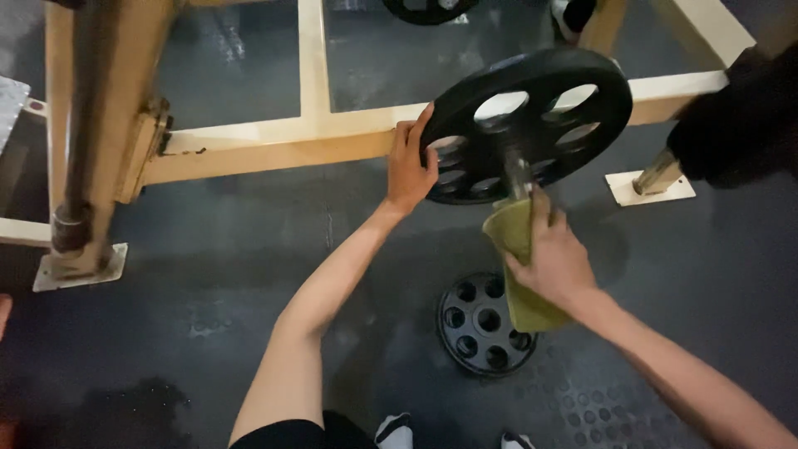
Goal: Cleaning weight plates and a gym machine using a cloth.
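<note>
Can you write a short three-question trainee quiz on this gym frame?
1. True or false: the left hand grips the rim of the black weight plate mounted on the metal sleeve.
2. What does the right hand hold? A) a green cloth B) a spray bottle C) a brush
3. Fill in: a second, smaller plate lies flat on the dark ____.

Key:
1. True.
2. A, the green cloth, held against the sleeve.
3. Floor, below the right hand.
</note>
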